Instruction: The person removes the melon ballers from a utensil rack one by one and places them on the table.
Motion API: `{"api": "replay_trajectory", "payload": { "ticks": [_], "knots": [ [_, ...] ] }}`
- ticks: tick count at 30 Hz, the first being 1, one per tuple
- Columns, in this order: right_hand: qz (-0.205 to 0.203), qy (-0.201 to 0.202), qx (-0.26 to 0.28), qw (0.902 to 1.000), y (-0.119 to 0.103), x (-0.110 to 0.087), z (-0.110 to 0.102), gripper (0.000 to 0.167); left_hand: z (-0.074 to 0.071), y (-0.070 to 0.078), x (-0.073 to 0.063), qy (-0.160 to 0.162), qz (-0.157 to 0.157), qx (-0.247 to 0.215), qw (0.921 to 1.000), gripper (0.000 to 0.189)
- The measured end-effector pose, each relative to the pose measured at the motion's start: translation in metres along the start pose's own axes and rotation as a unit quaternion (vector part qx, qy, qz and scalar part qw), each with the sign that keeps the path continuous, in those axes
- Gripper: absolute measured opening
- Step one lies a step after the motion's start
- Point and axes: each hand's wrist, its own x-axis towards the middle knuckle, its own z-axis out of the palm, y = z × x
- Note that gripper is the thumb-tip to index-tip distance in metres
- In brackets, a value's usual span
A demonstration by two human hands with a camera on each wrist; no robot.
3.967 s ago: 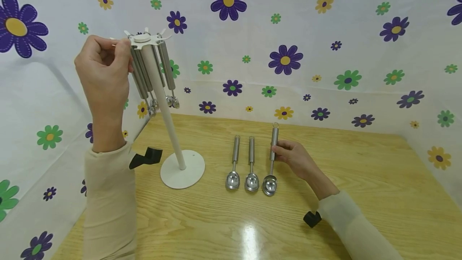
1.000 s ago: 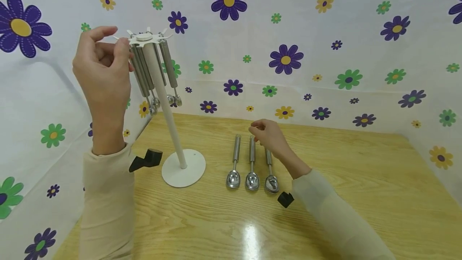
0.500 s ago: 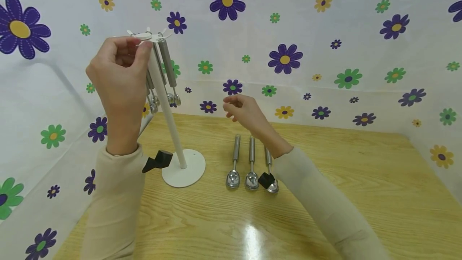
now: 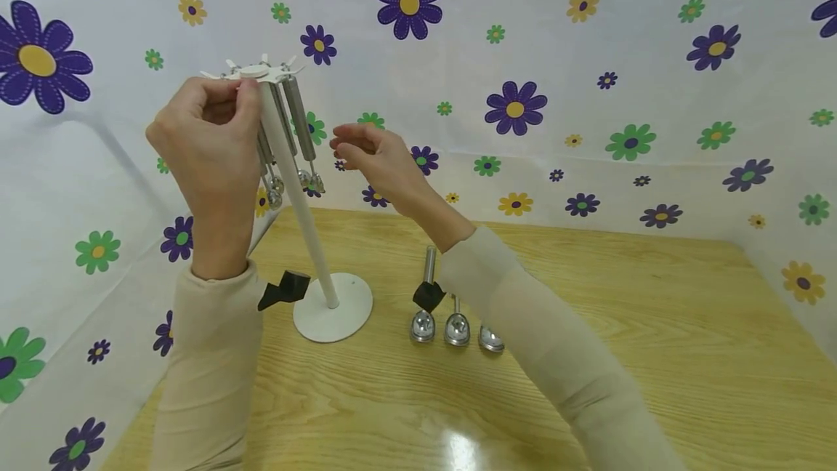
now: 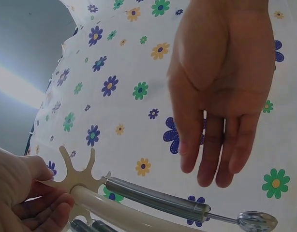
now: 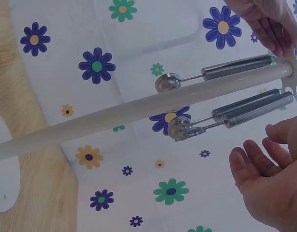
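A white utensil stand (image 4: 297, 202) rises on the left, with a hooked disc on top. My left hand (image 4: 212, 140) pinches the near edge of that disc between thumb and fingers, as the left wrist view shows too. Several metal ice cream scoops (image 6: 255, 113) hang from its hooks, bowls down. Just right of them my right hand (image 4: 386, 166) is in the air, fingers loosely bent, holding nothing. Three more lie on the table: a left scoop (image 4: 423, 327), a middle scoop (image 4: 457, 329) and a right scoop (image 4: 492, 339), partly hidden by my right forearm.
The stand's round white base (image 4: 333, 318) rests on the wooden table (image 4: 366, 413). A flower-print cloth (image 4: 575, 86) hangs behind and along the sides. Black wrist mounts (image 4: 428, 296) stick out from both sleeves.
My right hand has let go of the right scoop and moved up and left to beside the hanging scoops. The left hand has shifted right along the disc and now pinches its near edge.
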Motion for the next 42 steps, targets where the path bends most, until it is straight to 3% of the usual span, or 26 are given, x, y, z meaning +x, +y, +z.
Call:
{"api": "replay_trajectory", "payload": {
  "ticks": [5, 9, 14, 23, 32, 42],
  "knots": [
    [-0.027, 0.001, 0.027, 0.9993, -0.009, 0.01, 0.013, 0.038, 0.001, -0.005, 0.002, 0.006, 0.009, -0.019, 0.9998, 0.02],
    [-0.039, 0.016, 0.042, 0.9982, -0.012, 0.014, 0.021, 0.039, 0.001, -0.005, 0.003, -0.011, 0.0, -0.047, 0.9988, 0.018],
    [-0.053, 0.042, 0.007, 0.9977, -0.016, 0.012, 0.024, 0.036, 0.001, -0.003, 0.004, -0.029, -0.013, -0.054, 0.9981, 0.017],
    [-0.027, 0.001, -0.069, 0.9972, -0.031, 0.005, 0.003, 0.032, 0.001, -0.006, 0.006, -0.038, -0.022, -0.094, 0.9946, 0.011],
    [-0.028, -0.032, -0.083, 0.9956, -0.037, 0.005, -0.002, 0.02, 0.006, -0.006, 0.008, -0.032, -0.032, -0.105, 0.9935, 0.009],
    [-0.017, -0.048, -0.095, 0.9942, -0.045, -0.004, -0.007, 0.014, 0.009, -0.016, 0.012, -0.04, -0.041, -0.108, 0.9925, 0.009]
  ]
}}
